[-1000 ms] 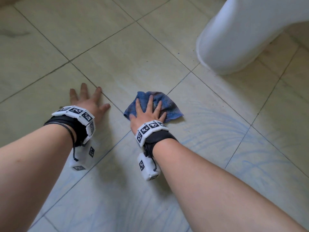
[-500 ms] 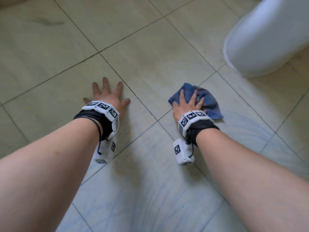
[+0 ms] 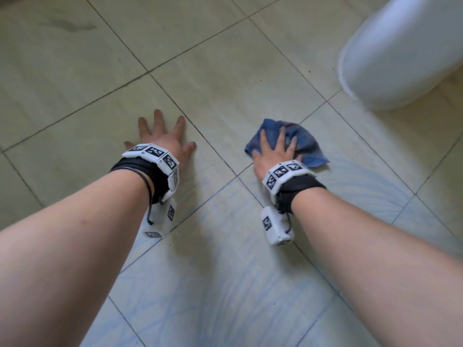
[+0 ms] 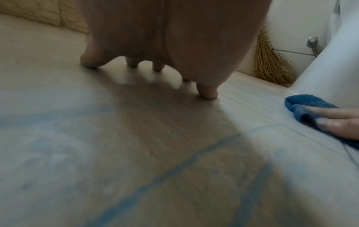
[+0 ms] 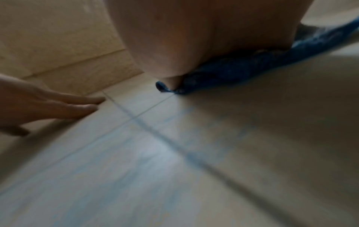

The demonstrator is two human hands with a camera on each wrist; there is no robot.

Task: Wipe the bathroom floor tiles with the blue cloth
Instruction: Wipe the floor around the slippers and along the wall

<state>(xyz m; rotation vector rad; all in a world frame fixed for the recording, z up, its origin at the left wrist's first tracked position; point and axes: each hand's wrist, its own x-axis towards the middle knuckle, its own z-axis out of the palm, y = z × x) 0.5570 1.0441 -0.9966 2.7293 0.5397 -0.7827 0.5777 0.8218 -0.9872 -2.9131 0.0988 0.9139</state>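
Cloth [image 3: 304, 140] is lying bunched on the floor [image 3: 225, 71], directly beneath the right hand [image 3: 274, 152], just beyond a crossing of grout lines and near the base of the white toilet [image 3: 400, 53], without touching it. Right hand is pressing down with fingers spread and nearly straight over the cloth; it is bearing on the fabric, not gripping it. The right wrist view is confirming this: the palm is sitting on the blue fabric, which is spilling out on the far side toward the toilet.

Left hand [image 3: 162, 139] is lying flat on bare tile, fingers splayed and holding nothing, well apart from the cloth and evidently serving as a brace. A straw broom [image 4: 272, 66] is leaning against the wall behind the toilet, uninvolved.

Pale bluish streaks are covering the tiles nearest the person; the tiles beyond both hands are showing none and a dark smudge [image 3: 72, 25] is sitting at far left.

Assessment: wiping is under way and perhaps half complete. The decisive relation is that the cloth is already under the right hand, with unwiped tile lying ahead and to the left, and the toilet close on the right. The next stroke is likely calling for a push forward or leftward, away from the toilet.
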